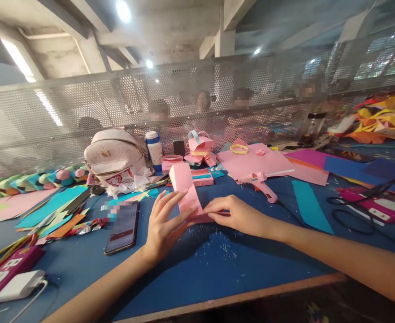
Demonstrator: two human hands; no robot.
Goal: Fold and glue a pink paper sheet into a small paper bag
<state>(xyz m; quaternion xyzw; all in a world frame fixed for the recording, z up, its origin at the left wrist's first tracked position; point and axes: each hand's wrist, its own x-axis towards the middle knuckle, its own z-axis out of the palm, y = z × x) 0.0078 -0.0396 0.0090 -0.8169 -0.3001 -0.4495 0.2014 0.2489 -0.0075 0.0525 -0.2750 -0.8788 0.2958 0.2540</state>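
A folded strip of pink paper stands up between my hands in the head view, its lower end bent over near the table. My left hand grips it from the left, with the fingers behind and around the fold. From the right, my right hand pinches the lower edge of the same paper between thumb and fingers. Just beyond the right hand, a pink hot glue gun lies on its side, nozzle pointing right. Small pink paper boxes stand behind the paper.
A phone lies left of my left hand. Farther back are a pale backpack and a water bottle. Coloured paper sheets and a power strip lie right. White scraps dot the blue table. People sit beyond the perforated screen.
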